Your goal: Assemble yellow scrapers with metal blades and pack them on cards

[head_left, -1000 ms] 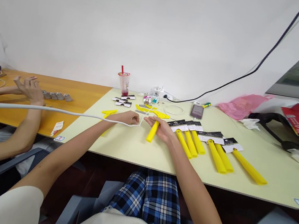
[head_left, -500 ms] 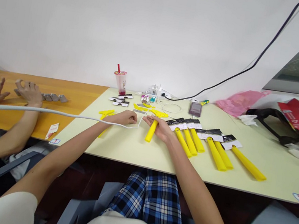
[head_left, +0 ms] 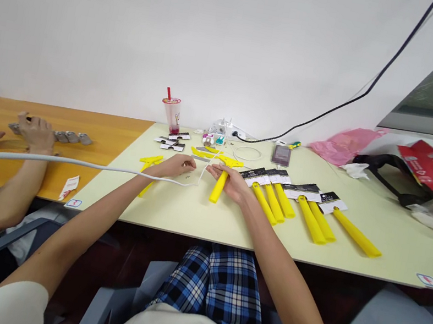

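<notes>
My right hand (head_left: 233, 183) is closed round a yellow T-shaped tool (head_left: 218, 186), with its handle pointing toward me and its crosshead (head_left: 231, 162) beyond the fingers. To its left, my left hand (head_left: 176, 166) hovers low over the table with bent fingers drawn together; whatever they hold, if anything, is too small to make out. Just below those fingertips lies a tiny dark piece (head_left: 187, 177). Another yellow T-shaped tool (head_left: 151, 160) lies partly hidden behind my left forearm. A white cable (head_left: 114, 169) crosses in front of the left wrist and bends up between the hands.
Several yellow handles (head_left: 312, 223) with black-and-white cards lie at right. Behind stand a cup with straw (head_left: 172, 116), black-and-white cards (head_left: 173, 143), a power strip (head_left: 222, 128) and a phone (head_left: 281, 155). A co-worker's hands (head_left: 36, 133) and grey metal pieces (head_left: 73, 137) are at left.
My left hand has drawn back slightly from the tiny dark piece, which now shows on the table. My right hand still grips the yellow tool. The whole view has shifted slightly.
</notes>
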{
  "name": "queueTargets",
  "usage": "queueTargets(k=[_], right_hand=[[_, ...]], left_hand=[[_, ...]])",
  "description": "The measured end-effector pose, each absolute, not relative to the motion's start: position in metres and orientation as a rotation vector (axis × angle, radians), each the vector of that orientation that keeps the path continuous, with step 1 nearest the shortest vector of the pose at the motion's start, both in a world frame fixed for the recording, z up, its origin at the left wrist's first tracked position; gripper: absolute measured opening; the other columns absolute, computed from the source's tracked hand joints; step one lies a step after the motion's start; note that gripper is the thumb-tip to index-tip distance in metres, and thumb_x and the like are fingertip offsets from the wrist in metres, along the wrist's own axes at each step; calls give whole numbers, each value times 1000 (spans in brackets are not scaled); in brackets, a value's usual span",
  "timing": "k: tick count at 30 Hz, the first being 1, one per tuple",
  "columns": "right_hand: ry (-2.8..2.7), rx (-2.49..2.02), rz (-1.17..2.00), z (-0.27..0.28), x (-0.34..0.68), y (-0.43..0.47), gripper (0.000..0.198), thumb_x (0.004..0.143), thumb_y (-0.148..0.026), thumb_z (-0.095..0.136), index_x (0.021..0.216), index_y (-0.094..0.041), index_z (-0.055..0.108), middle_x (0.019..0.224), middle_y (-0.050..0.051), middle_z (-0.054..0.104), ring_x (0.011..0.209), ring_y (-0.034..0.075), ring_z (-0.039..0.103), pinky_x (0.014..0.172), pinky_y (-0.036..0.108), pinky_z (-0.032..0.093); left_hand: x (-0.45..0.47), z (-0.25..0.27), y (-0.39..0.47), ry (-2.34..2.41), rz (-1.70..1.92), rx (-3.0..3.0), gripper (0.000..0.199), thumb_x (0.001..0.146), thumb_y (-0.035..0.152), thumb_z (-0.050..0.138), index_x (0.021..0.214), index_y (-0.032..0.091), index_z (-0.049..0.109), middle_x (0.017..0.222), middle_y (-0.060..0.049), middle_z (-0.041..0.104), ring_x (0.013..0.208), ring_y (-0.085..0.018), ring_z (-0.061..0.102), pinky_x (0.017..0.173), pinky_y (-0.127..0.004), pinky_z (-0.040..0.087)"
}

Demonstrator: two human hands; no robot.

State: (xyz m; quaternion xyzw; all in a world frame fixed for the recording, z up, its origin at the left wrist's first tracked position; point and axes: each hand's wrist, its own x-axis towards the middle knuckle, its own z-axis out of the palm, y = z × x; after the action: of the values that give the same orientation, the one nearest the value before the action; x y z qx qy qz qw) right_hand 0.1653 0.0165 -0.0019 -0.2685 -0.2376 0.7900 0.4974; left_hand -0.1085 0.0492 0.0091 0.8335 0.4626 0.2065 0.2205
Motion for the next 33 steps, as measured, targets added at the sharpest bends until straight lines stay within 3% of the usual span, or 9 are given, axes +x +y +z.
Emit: queueTargets(k=[4, 12, 16, 21, 26, 33], right_hand=[[-562, -648, 1903, -5, 165, 19, 10, 102, -4, 64, 102, -9, 73, 97, 16, 83, 107, 24, 85, 112, 35, 65], [-560, -625, 1885, -10, 163, 22, 10, 98, -2, 68, 97, -12, 71, 94, 15, 81, 107, 25, 85, 112, 34, 65], [-503, -667, 1685, -7, 165, 27, 14, 95, 0, 69, 93, -14, 70, 85, 10, 79, 104, 24, 85, 113, 35, 65], [-443, -602, 1593, 3, 173, 30, 12, 94, -4, 73, 96, -15, 70, 95, 11, 82, 110, 24, 85, 114, 35, 64], [-399, -477, 1701, 12, 177, 26, 18, 96, -10, 70, 113, -16, 70, 109, 14, 83, 124, 29, 81, 116, 47, 63], [-378, -457, 1767, 18, 177, 20, 27, 90, -3, 63, 115, -15, 68, 111, 16, 82, 127, 30, 80, 117, 49, 62]], left_hand=[[-127, 23, 53, 1348, 696, 2214, 34, 95, 47, 68, 109, 18, 79, 115, -12, 81, 100, -25, 75, 90, -35, 59], [-145, 39, 46, 1316, 306, 2299, 25, 83, 39, 75, 96, 21, 86, 101, -9, 83, 90, -24, 74, 82, -32, 58], [-140, 41, 47, 1349, 185, 2250, 24, 76, 37, 79, 92, 21, 85, 97, -9, 83, 87, -25, 74, 77, -31, 55], [-131, 43, 50, 1344, 61, 2265, 23, 73, 36, 75, 89, 21, 82, 90, -7, 81, 82, -23, 71, 72, -29, 51], [-125, 45, 60, 1335, -62, 2258, 20, 72, 38, 74, 83, 23, 81, 84, -6, 79, 79, -24, 69, 71, -30, 49], [-123, 45, 69, 1388, -173, 2231, 20, 70, 37, 75, 83, 22, 78, 85, -8, 79, 80, -26, 70, 71, -32, 50]])
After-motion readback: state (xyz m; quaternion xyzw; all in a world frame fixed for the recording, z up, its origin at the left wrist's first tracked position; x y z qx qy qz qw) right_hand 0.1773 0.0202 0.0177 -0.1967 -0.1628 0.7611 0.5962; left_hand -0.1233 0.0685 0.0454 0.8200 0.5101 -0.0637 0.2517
